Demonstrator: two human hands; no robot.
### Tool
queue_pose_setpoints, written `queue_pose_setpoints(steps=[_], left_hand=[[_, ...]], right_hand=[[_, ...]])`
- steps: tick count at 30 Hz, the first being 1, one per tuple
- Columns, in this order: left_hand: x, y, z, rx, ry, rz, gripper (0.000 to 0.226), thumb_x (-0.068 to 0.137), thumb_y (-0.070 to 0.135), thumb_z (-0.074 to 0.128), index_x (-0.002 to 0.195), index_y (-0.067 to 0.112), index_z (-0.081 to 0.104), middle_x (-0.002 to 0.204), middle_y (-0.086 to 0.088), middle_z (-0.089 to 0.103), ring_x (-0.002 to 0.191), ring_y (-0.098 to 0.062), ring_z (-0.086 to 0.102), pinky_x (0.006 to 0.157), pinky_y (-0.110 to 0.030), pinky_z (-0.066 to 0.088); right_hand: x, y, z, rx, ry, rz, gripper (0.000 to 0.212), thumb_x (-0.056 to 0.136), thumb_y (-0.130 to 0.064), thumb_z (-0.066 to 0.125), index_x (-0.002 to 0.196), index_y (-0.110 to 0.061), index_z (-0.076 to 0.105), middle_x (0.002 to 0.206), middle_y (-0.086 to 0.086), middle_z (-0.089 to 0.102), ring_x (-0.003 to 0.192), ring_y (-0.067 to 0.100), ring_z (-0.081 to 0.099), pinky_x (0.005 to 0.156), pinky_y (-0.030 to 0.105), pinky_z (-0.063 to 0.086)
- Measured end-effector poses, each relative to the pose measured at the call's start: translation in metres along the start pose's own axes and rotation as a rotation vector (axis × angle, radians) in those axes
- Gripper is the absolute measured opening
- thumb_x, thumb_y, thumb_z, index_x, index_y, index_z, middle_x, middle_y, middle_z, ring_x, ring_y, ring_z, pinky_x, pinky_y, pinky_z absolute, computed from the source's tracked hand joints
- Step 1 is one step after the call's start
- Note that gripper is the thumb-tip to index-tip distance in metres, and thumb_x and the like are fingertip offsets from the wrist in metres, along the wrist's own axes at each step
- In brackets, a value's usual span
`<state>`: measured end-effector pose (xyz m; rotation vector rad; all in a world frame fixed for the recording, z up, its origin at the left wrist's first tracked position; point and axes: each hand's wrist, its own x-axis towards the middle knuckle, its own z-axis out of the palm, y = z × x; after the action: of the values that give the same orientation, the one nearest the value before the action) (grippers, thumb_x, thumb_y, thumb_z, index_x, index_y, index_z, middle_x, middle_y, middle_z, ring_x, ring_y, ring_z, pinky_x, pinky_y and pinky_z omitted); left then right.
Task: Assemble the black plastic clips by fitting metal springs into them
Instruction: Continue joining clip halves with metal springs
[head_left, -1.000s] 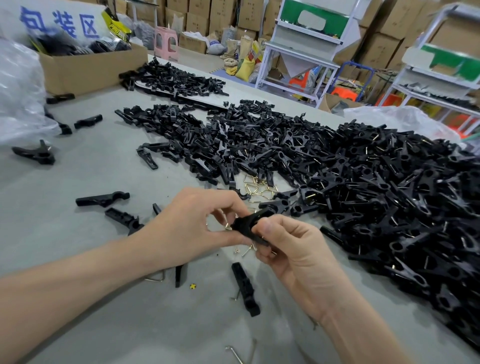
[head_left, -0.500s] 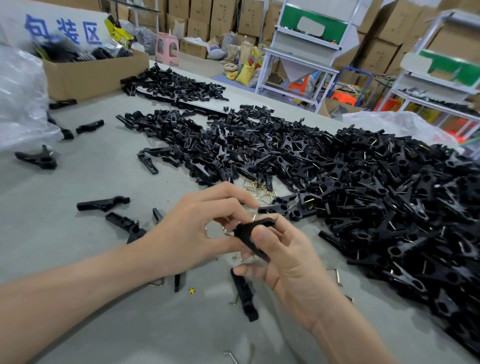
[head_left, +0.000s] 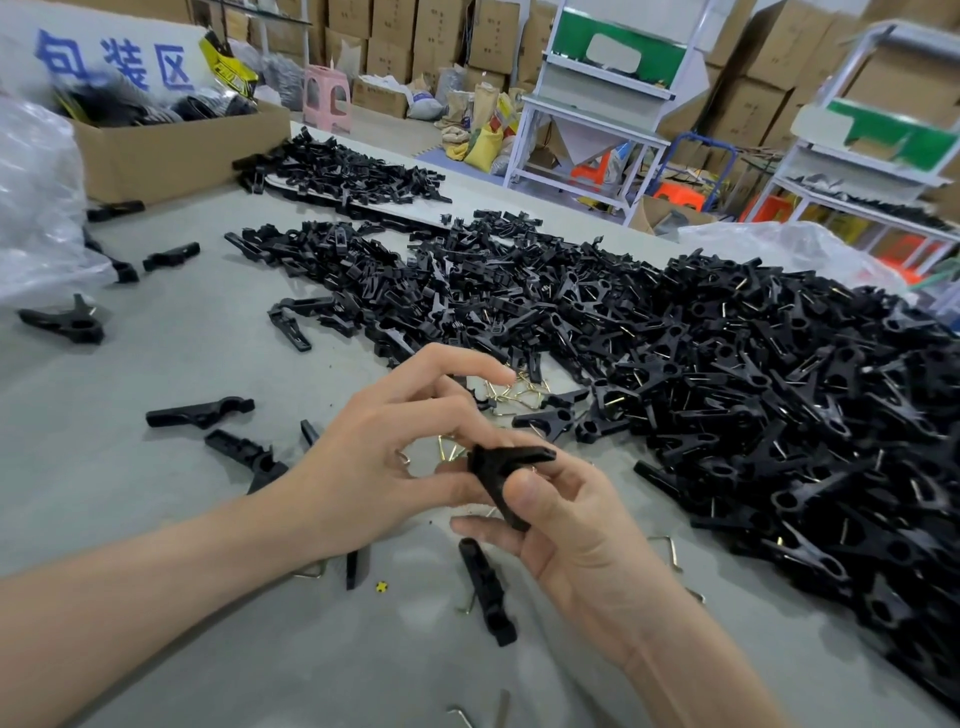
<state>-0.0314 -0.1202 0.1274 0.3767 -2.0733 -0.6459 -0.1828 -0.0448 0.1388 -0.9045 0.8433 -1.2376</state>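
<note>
grey table (head_left: 104, 467), seen from its near edge. heap of black clips (head_left: 727, 389), running from the far edge down the right edge. right hand (head_left: 582, 525), over the near middle, thumb and fingers pinching one black clip (head_left: 498, 467). left hand (head_left: 384, 457), fingers arched and spread, thumb beside that clip; whether it grips cannot be told. loose metal springs (head_left: 519, 389), mid-table, at the heap's fringe.

Clip pile (head_left: 727, 395) on table (head_left: 156, 499), cardboard box (head_left: 171, 150) behind left
</note>
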Motion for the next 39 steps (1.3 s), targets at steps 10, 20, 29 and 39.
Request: queue_pose_setpoints(steps=[10, 20, 29, 39], left_hand=[[0.000, -0.005, -0.002, -0.021, -0.110, -0.064, 0.075, 0.066, 0.046, 0.078, 0.133, 0.037, 0.044, 0.131, 0.019, 0.045, 0.109, -0.010, 0.057, 0.088, -0.018, 0.047], [0.015, -0.036, -0.060, 0.359, 0.131, -0.577, 0.038, 0.098, 0.049, 0.037, 0.129, 0.030, 0.051, 0.114, -0.002, 0.062, 0.104, -0.021, 0.058, 0.084, -0.031, 0.045], [0.014, -0.015, -0.089, 0.621, -0.548, -0.987, 0.108, 0.053, 0.089, 0.026, 0.145, 0.033, 0.031, 0.146, -0.004, 0.043, 0.131, -0.023, 0.041, 0.110, -0.035, 0.030], [0.012, -0.014, -0.081, 0.426, -0.788, -0.740, 0.047, 0.067, 0.038, 0.084, 0.102, 0.047, 0.054, 0.106, 0.018, 0.046, 0.085, 0.004, 0.049, 0.070, -0.008, 0.039]], right_hand=[[0.006, 0.002, -0.001, -0.095, 0.060, -0.139, 0.061, 0.045, -0.050, 0.090, 0.090, -0.011, 0.076, 0.081, 0.014, 0.071, 0.071, 0.019, 0.062, 0.070, 0.025, 0.053], [0.003, -0.010, -0.012, -0.364, 0.256, -0.242, 0.045, 0.055, -0.038, 0.086, 0.095, -0.021, 0.075, 0.084, 0.003, 0.073, 0.068, 0.013, 0.066, 0.069, 0.024, 0.054], [0.005, -0.031, -0.055, -0.802, 0.896, -0.413, 0.083, 0.076, -0.026, 0.078, 0.147, -0.027, 0.034, 0.137, -0.011, 0.048, 0.119, 0.007, 0.053, 0.099, 0.021, 0.040], [-0.007, 0.007, 0.013, -1.399, 0.379, -0.499, 0.032, 0.078, -0.050, 0.069, 0.099, -0.027, 0.063, 0.078, -0.015, 0.053, 0.064, 0.001, 0.047, 0.063, 0.022, 0.039]])
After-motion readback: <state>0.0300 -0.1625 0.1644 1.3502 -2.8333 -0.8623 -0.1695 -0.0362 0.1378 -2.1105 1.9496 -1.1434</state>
